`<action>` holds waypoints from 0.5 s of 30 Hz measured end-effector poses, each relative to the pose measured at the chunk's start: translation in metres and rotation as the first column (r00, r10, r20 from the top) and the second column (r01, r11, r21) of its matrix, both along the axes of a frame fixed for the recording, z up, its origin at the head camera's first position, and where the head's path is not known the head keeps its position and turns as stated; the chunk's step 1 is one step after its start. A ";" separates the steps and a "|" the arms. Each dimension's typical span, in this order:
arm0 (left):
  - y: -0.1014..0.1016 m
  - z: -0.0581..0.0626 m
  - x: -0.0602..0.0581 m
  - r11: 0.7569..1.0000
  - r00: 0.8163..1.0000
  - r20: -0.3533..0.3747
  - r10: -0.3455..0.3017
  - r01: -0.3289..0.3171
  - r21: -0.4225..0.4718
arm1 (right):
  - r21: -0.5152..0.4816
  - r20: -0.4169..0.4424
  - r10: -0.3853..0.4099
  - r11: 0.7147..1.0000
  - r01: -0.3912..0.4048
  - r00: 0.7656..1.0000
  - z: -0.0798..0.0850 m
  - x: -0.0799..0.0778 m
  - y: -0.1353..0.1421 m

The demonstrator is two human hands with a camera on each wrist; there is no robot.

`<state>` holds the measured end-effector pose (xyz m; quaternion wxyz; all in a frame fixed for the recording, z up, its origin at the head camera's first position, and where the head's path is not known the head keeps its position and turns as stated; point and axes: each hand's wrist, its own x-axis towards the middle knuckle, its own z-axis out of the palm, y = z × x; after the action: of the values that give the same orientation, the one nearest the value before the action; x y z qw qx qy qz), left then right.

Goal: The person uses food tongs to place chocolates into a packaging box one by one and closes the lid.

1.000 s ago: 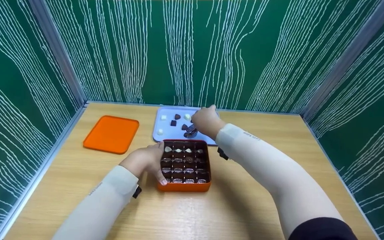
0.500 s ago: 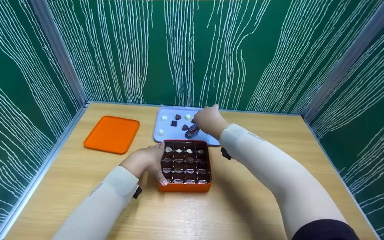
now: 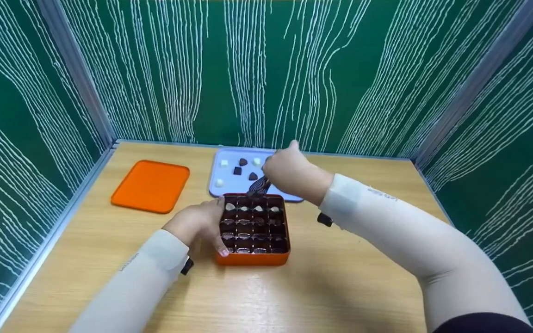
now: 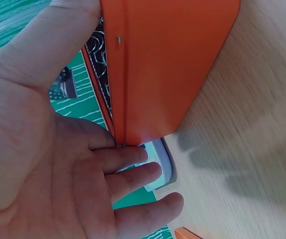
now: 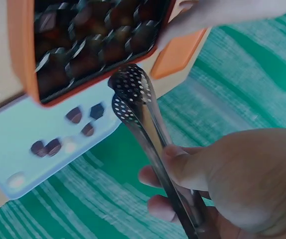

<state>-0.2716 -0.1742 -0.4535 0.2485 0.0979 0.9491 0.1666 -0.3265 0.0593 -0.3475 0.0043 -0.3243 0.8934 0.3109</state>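
In the head view my left hand rests against the left side of an orange box with a dark divided insert. Its thumb touches the near left corner, and the other fingers extend toward the far corner, fairly straight in the left wrist view. My right hand grips perforated metal tongs, their heads nearly together at the box's far edge. Whether a chocolate sits between those heads cannot be made out. Several pale and dark chocolates lie in the insert's compartments.
Behind the box lies a light blue tray with several loose dark and white chocolates. An orange lid lies flat at the left of the wooden table. Green patterned walls enclose the table.
The tongs have come from over the blue tray to the box's far edge, with my right forearm swung outward. A pale chocolate now shows at the far row's right end. My left hand stays put.
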 end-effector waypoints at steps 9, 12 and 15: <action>-0.001 0.001 0.001 1.000 1.000 -0.017 -0.017 0.017 0.006 | 0.066 0.010 0.100 0.993 -0.100 0.995 -0.012 0.027 -0.022; -0.001 0.001 0.002 1.000 0.999 -0.031 -0.030 0.030 0.002 | 0.045 0.017 0.113 0.992 -0.114 0.993 -0.018 0.030 -0.026; 0.000 0.001 0.002 0.999 0.999 -0.037 -0.038 0.038 -0.001 | 0.064 0.010 0.117 0.991 -0.117 0.993 -0.022 0.032 -0.030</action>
<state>-0.2694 -0.1745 -0.4521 0.2343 0.1189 0.9515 0.1600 -0.2945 0.0296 -0.3696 -0.0006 -0.3767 0.8624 0.3383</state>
